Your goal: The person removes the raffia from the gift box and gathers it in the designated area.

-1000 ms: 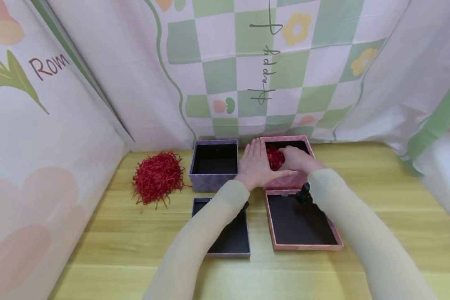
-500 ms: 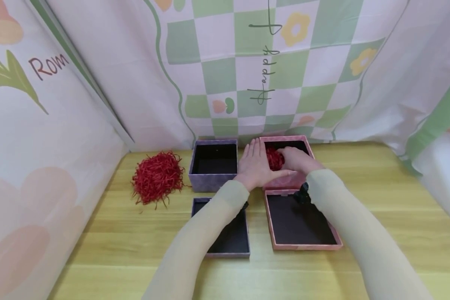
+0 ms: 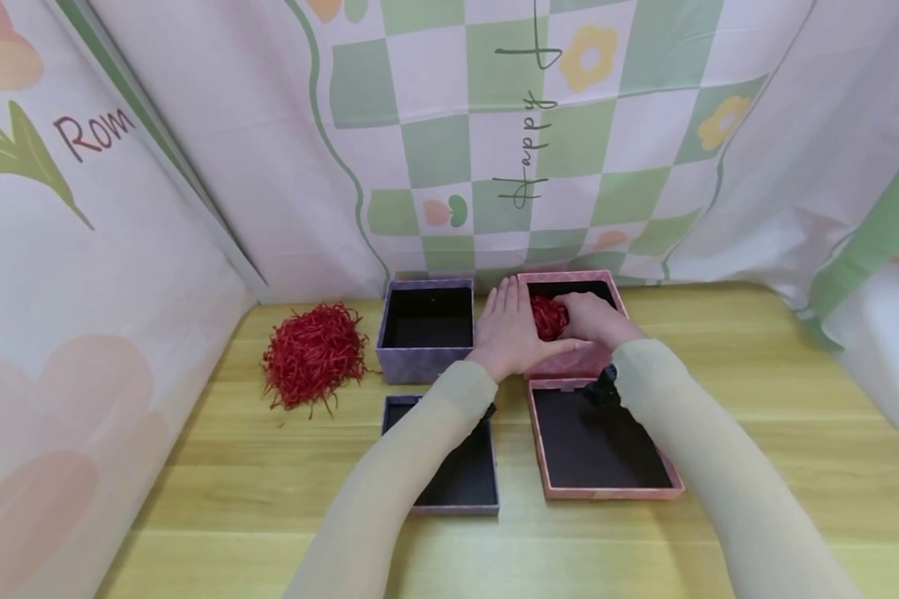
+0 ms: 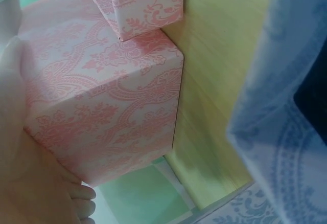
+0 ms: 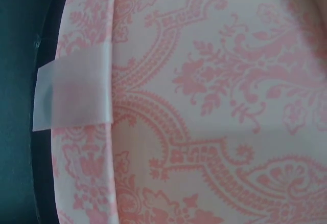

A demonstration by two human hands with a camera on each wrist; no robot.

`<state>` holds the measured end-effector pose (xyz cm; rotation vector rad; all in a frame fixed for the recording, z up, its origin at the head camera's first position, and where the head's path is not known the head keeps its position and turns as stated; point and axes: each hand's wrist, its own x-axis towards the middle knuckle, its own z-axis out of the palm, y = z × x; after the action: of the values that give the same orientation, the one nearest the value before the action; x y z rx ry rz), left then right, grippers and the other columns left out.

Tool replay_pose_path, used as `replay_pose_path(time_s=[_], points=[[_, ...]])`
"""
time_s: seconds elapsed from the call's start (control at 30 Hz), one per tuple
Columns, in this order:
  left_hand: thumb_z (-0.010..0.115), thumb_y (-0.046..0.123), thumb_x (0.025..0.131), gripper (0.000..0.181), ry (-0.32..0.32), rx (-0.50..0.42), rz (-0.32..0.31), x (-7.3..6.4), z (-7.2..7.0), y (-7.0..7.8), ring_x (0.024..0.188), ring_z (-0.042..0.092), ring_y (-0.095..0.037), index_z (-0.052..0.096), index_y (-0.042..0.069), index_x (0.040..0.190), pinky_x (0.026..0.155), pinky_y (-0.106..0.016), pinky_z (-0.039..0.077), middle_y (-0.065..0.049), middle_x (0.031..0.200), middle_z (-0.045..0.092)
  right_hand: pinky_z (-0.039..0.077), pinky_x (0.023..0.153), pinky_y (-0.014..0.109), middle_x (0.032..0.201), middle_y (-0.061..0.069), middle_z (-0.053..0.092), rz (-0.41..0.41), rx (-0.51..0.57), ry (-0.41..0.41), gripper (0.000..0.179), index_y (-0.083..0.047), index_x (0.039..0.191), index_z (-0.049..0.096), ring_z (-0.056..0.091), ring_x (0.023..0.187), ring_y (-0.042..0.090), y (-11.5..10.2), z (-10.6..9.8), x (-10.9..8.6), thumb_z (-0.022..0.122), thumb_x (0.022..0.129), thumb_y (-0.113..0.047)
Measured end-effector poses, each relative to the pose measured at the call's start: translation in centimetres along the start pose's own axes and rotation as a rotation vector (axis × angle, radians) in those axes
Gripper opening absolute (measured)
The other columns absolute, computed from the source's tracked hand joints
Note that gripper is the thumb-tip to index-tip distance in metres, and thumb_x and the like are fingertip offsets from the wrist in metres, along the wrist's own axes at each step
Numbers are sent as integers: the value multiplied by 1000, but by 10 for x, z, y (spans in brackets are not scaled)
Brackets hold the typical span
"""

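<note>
A pink patterned box [image 3: 567,363] with a dark inside stands at the back of the table. My left hand [image 3: 508,329] lies with straight fingers along its left side and near rim, thumb stretched to the right. In the left wrist view that hand [image 4: 30,178] touches the box's pink wall [image 4: 117,121]. My right hand [image 3: 593,318] reaches into the box, its curled fingers gripping red shredded paper [image 3: 548,318]; its fingertips are partly hidden. The right wrist view shows mostly the box's pink wall [image 5: 214,81], with a pale tab [image 5: 76,91] on the lid edge.
Left of the pink box stands a purple box [image 3: 423,363]. Their upturned lids, one purple [image 3: 464,478] and one pink [image 3: 607,441], lie in front. A heap of red shredded paper [image 3: 315,353] sits at the left. A patterned curtain [image 3: 434,150] hangs behind.
The red shredded paper at my right fingers looks slightly more bunched than a second ago. Both hands stay almost where they were.
</note>
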<state>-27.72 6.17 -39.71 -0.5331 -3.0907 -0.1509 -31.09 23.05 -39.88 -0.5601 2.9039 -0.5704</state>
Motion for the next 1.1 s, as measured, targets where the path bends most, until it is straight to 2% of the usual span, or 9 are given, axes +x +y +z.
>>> replay_pose_path(time_s=[0.3,0.4,0.5,0.63,0.9,1.1], points=[[31,99,73,133,0,3,-3,2,0,0,155,3,-23,4,6,164,123,-34,0,-10,170,8,52,83,56,90,15,71,-1,-9,41,32,4,106,68,67,89,38,0,-1,1,80,80,-9],[32,99,73,133,-5,2,-4,3,1,-1,155,3,-24,4,6,164,123,-34,1,-10,170,7,52,82,56,89,15,71,-8,-18,62,34,5,107,68,67,88,38,2,0,2,79,78,-9],[32,99,74,132,-13,0,-4,4,1,-1,155,2,-23,3,6,164,122,-33,-1,-9,170,6,53,79,56,86,15,70,-12,-22,82,34,5,107,68,67,85,38,3,0,3,77,76,-7],[33,98,75,130,-14,3,1,2,-1,-1,155,1,-23,2,6,164,122,-33,-2,-10,170,6,53,76,55,82,12,69,-12,-22,111,27,1,99,68,67,82,36,3,-1,3,77,75,-6],[35,96,77,129,17,1,10,0,-2,-2,155,5,-24,6,5,164,123,-34,1,-11,170,10,52,81,56,90,15,70,4,-18,144,22,0,100,67,67,87,37,2,-4,3,74,82,-9],[35,96,76,129,7,8,8,2,0,-1,155,4,-24,6,6,164,122,-33,-1,-10,170,9,52,85,57,94,18,71,-33,-24,186,25,2,103,69,67,91,40,0,-8,1,76,82,-10]])
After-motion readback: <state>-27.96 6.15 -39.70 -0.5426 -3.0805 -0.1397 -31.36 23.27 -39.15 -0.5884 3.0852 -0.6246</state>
